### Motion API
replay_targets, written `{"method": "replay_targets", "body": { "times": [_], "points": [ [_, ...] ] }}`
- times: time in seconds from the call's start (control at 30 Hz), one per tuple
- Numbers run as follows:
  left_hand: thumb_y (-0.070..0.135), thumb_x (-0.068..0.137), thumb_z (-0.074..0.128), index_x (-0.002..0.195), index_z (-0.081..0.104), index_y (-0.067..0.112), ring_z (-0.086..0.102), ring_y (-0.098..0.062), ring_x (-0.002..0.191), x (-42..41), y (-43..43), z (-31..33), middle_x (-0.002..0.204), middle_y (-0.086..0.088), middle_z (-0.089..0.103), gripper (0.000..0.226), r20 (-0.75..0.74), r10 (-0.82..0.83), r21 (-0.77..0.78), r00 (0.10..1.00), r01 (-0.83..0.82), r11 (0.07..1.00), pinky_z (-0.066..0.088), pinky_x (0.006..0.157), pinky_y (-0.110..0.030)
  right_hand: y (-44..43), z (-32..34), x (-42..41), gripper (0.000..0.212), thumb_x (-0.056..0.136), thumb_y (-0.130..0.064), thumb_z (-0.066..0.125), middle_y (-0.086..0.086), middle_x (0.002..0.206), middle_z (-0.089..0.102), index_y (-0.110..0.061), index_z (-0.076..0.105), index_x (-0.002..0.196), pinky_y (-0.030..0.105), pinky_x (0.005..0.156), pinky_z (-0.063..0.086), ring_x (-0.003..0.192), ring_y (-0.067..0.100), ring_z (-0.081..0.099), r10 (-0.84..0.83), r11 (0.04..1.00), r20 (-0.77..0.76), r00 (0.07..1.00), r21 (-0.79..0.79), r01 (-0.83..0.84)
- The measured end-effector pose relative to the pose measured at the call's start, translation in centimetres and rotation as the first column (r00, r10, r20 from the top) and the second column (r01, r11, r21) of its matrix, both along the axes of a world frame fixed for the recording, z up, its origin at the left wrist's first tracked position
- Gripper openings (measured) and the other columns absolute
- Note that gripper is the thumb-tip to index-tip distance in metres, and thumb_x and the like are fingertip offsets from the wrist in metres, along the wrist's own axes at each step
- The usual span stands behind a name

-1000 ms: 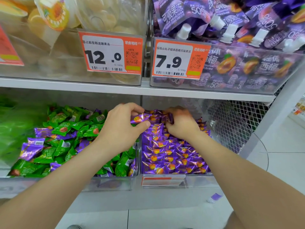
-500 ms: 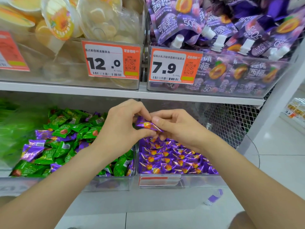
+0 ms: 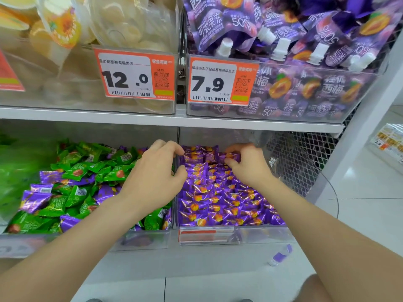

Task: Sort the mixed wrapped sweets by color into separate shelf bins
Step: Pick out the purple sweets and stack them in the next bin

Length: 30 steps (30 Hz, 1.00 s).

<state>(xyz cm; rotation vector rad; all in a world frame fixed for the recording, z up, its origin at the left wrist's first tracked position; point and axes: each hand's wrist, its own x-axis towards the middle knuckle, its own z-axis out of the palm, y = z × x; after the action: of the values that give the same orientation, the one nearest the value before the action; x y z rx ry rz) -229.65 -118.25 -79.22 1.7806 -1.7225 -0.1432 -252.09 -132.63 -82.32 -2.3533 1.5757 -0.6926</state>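
Fingers (image 3: 239,148) of right hand (image 3: 247,171) pinch purple sweet (image 3: 234,157); left hand (image 3: 152,173) hovers loosely curled.

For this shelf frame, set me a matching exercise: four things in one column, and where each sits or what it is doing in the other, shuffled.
Things
1. 12.0 price tag
2. 7.9 price tag
3. right hand
4. stray purple piece

Places or states
a. lying on the white base below the bins
b. on the bin of purple spouted pouches
c. pinching a purple sweet at the back of the right bin
d. on the bin of pale jelly cups

Pairs: 1-d, 2-b, 3-c, 4-a
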Motion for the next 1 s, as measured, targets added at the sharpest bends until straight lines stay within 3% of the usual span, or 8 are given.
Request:
{"method": "replay_targets", "body": {
  "times": [0.17,0.37,0.57,0.7,0.87,1.0],
  "points": [
    [0.032,0.094,0.064,0.111,0.066,0.034,0.063,-0.006,0.070,0.1,0.0,0.2,0.113,0.011,0.050,0.018,-0.003,-0.010,0.019,1.000,0.010,1.000,0.054,0.081,-0.036,-0.9,-1.3,1.7,0.022,0.094,-0.016,0.073,0.003,0.119,0.073,-0.015,0.072,0.117,0.029,0.093,0.051,0.106,0.026,0.069,0.087,0.996,-0.046,0.995,0.002,-0.087],
    [0.030,0.094,0.064,0.099,0.070,0.036,0.061,-0.007,0.073,0.3,-0.1,0.2,0.112,0.012,0.051,0.009,0.011,-0.029,0.023,1.000,0.029,0.999,0.050,0.081,-0.030,-1.4,-1.2,2.1,0.023,0.099,-0.013,0.066,0.006,0.128,0.069,-0.023,0.076,0.117,0.027,0.095,0.048,0.110,0.025,0.066,0.107,0.994,-0.055,0.993,0.020,-0.106],
    [0.033,0.095,0.064,0.097,0.069,0.037,0.060,-0.006,0.071,0.5,0.2,0.3,0.111,0.013,0.052,0.007,0.022,-0.051,0.017,0.998,0.050,0.999,0.051,0.081,-0.031,-1.6,-1.2,1.9,0.027,0.101,-0.008,0.060,0.002,0.123,0.073,-0.019,0.078,0.118,0.020,0.091,0.046,0.110,0.021,0.067,0.081,0.996,-0.013,0.997,0.043,-0.080],
    [0.034,0.096,0.064,0.096,0.069,0.037,0.059,-0.005,0.071,0.6,0.5,0.4,0.110,0.013,0.053,0.006,0.027,-0.068,0.007,0.997,0.068,0.998,0.050,0.082,-0.030,-1.2,-1.8,2.4,0.028,0.102,-0.008,0.059,0.000,0.127,0.072,-0.020,0.076,0.120,0.023,0.098,0.046,0.117,0.020,0.065,0.180,0.980,-0.068,0.981,0.104,-0.172],
    [0.039,0.097,0.062,0.096,0.068,0.037,0.062,-0.004,0.066,0.6,0.7,0.5,0.108,0.015,0.055,0.006,0.016,-0.073,0.015,0.997,0.072,0.997,0.052,0.084,-0.034,-1.4,-1.8,2.8,0.021,0.093,-0.018,0.072,0.000,0.107,0.066,-0.024,0.076,0.113,0.029,0.085,0.054,0.088,0.018,0.062,0.107,0.994,-0.065,0.992,-0.006,-0.107],
    [0.037,0.101,0.056,0.102,0.066,0.035,0.060,-0.003,0.062,1.1,1.2,1.3,0.079,0.020,0.060,0.010,-0.008,-0.056,-0.008,0.998,0.056,0.998,0.055,0.079,-0.038,-0.2,-0.3,2.8,0.026,0.091,-0.014,0.063,0.010,0.114,0.067,-0.018,0.074,0.115,0.034,0.077,0.057,0.083,0.028,0.067,0.036,0.996,-0.084,0.996,-0.073,-0.042]
  ]
}}
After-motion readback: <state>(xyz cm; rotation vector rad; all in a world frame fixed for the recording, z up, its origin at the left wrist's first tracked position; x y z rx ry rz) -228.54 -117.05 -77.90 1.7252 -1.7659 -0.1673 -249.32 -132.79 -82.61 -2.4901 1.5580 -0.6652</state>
